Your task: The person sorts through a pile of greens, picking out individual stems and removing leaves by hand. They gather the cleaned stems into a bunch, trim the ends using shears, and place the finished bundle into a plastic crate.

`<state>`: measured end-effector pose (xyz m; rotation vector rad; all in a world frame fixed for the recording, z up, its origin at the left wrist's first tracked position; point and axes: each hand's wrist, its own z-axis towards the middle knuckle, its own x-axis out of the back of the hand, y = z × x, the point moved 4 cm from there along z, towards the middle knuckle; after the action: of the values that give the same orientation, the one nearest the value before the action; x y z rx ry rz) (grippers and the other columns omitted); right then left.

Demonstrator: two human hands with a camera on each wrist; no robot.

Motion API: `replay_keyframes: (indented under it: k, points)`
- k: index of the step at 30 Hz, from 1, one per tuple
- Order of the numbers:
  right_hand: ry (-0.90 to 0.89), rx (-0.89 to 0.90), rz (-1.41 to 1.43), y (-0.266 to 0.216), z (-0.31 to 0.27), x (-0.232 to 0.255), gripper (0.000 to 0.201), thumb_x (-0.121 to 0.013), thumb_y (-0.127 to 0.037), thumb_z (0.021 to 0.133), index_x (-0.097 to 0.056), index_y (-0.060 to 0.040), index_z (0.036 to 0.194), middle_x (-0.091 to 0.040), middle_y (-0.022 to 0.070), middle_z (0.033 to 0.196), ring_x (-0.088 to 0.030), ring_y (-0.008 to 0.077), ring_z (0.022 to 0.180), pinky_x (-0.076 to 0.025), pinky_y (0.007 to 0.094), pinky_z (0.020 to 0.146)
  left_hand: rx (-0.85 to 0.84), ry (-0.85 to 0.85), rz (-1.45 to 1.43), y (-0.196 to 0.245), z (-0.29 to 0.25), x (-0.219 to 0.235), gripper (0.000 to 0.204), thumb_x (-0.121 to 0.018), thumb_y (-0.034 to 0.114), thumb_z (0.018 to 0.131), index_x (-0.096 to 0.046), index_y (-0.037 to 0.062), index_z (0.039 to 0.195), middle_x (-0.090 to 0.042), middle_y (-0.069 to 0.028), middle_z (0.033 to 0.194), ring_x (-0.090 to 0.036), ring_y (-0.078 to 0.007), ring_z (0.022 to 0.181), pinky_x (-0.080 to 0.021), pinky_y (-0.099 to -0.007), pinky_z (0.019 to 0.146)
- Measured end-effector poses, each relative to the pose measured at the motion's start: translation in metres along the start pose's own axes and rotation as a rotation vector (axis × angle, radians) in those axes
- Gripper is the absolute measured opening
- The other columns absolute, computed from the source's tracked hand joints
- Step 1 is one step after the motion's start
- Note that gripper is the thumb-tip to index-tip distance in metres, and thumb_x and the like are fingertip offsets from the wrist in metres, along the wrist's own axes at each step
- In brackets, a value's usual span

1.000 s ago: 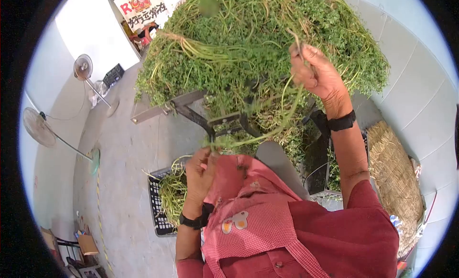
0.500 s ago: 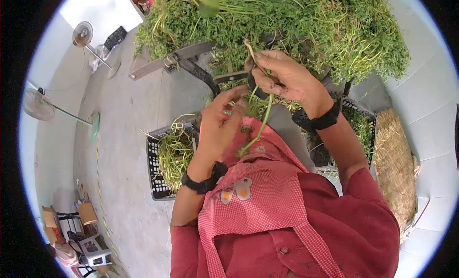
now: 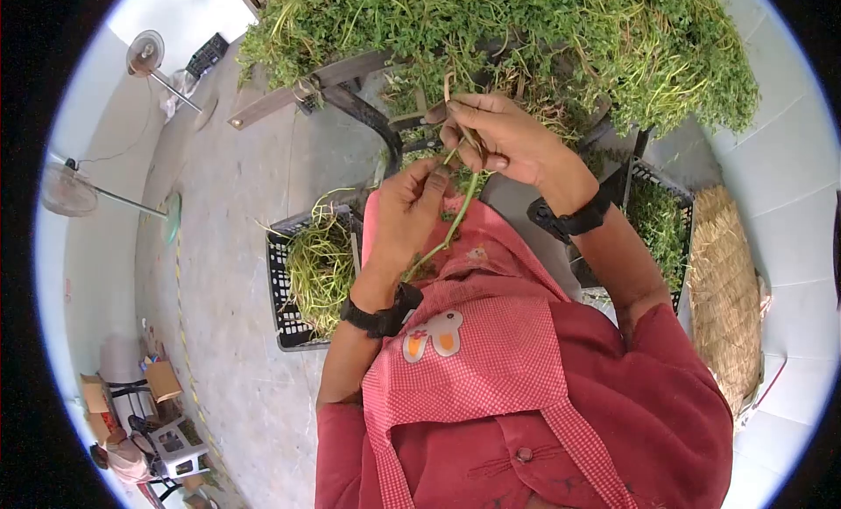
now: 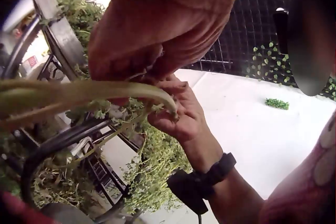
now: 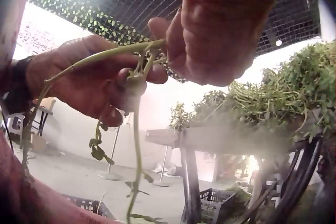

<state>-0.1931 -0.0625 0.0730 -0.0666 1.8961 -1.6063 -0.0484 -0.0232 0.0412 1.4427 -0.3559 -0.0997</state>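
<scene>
In the head view the right hand (image 3: 508,139) pinches a green stem (image 3: 462,213) that hangs down over the red apron; a pale, thin strip stands up from its fingertips. Close beside it, the left hand (image 3: 410,209) has thumb and fingers curled on a thin green stem piece. The right wrist view shows the left hand (image 5: 86,74) with stems and a small leafy sprig at its fingertips, and the right hand (image 5: 218,29) gripping the stem's upper end. In the left wrist view a thick pale stem (image 4: 79,94) crosses in front of both hands.
A large heap of leafy greens (image 3: 526,36) lies on a metal-legged stand beyond the hands. A black crate (image 3: 293,334) of stems stands at the left, another crate (image 3: 683,194) with greens at the right, beside a straw bundle (image 3: 723,290). Fans (image 3: 145,53) stand far left.
Over the last second the right hand has come down from the heap towards the left hand, bringing the stem. The left hand has risen, and its fingers have closed near the right fingertips.
</scene>
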Motion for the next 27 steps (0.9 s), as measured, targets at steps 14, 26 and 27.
replay_keyframes:
  k: [14, 26, 27]
  points:
    - [-0.129, 0.080, 0.062, 0.007, -0.002, -0.011, 0.034, -0.045, -0.027, 0.094, -0.051, 0.0053, 0.102, -0.041, -0.0014, 0.059, -0.031, 0.0041, 0.041, -0.022, 0.0185, 0.035, 0.142, -0.188, -0.434, -0.010, -0.008, -0.009, 0.014, -0.053, 0.016, 0.090, -0.059, 0.0037, 0.090, -0.056, 0.0041, 0.071, -0.043, -0.0005, 0.053, -0.032, -0.0161, 0.045]
    - [-0.052, 0.213, -0.317, 0.000, -0.020, -0.053, 0.023, -0.048, -0.025, 0.092, -0.055, -0.0041, 0.090, -0.045, -0.0023, 0.051, -0.036, 0.0040, 0.036, -0.027, 0.0190, 0.034, -0.229, -0.012, 0.343, -0.057, 0.002, 0.008, 0.019, -0.049, 0.013, 0.090, -0.059, -0.0004, 0.081, -0.061, -0.0015, 0.073, -0.054, -0.0093, 0.063, -0.044, -0.0234, 0.056]
    - [0.053, 0.203, -0.222, -0.003, -0.015, -0.040, 0.023, -0.048, -0.025, 0.092, -0.054, -0.0032, 0.091, -0.047, -0.0013, 0.054, -0.037, 0.0049, 0.038, -0.026, 0.0182, 0.034, -0.043, -0.060, 0.172, -0.062, 0.004, 0.010, 0.019, -0.048, 0.013, 0.091, -0.058, 0.0000, 0.082, -0.061, -0.0032, 0.074, -0.055, -0.0101, 0.064, -0.045, -0.0238, 0.058]
